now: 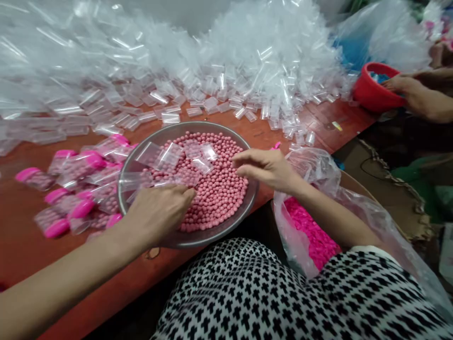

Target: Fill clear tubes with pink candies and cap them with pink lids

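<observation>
A grey metal bowl [253, 200] holds a bed of round pink beads [219, 198]. Several clear plastic containers [170, 157] lie on top of the beads. My left hand [164, 208] is low over the near left part of the bowl, its fingers closed and pointing down; whatever they hold is hidden from me. Over the bowl's right edge, my right hand [265, 169] hovers with fingers curved and thumb apart, nothing visible between them. Left of the bowl lie several bead-filled containers with bright pink caps [83, 208].
Large heaps of clear containers [269, 61] cover the back of the red-brown table [42, 264]. At my right, a plastic bag [304, 165] holds loose bright pink caps [311, 236]. Another person's hands [417, 94] hold a red bowl [375, 92] at the far right.
</observation>
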The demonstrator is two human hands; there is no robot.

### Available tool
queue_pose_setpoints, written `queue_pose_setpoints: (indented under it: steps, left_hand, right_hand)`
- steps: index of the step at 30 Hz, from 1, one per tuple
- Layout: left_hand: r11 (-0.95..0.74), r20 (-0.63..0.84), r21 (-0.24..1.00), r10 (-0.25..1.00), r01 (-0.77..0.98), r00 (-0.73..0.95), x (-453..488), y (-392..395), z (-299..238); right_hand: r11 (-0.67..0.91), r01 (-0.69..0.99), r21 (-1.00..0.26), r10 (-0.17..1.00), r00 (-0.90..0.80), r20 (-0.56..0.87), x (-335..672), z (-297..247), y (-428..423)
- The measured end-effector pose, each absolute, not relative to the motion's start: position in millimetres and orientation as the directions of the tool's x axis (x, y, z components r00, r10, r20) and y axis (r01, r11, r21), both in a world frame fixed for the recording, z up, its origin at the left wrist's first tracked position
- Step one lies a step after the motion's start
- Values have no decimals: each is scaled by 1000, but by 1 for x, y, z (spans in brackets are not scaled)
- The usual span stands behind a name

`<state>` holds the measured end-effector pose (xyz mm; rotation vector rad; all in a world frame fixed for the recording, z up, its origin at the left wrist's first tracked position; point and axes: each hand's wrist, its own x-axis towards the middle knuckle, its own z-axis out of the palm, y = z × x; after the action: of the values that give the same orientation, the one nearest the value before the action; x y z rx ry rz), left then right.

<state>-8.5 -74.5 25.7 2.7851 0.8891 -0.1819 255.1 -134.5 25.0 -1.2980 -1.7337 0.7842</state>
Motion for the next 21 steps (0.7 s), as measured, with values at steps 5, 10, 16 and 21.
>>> queue_pose_setpoints:
  steps: [5, 10, 16, 21]
  left_hand:
    - [-892, -404, 48, 394, 449, 825, 47, -82, 8]
    - [-774, -326, 251, 498, 582, 803, 80, -76, -12]
    - [-185, -187, 911, 614, 370, 767, 55, -68, -11]
    - [-62, -121, 975, 659, 214, 743, 42, -68, -4]
  right_hand:
    - [-51, 517, -855, 948, 293, 121, 353, -6, -135]
    - [-75, 877, -475, 961, 191, 201, 403, -42, -116]
    - [163, 974, -159, 986, -168, -16, 409, -57, -88]
    - [42, 981, -188, 999, -45, -13, 410, -59, -81]
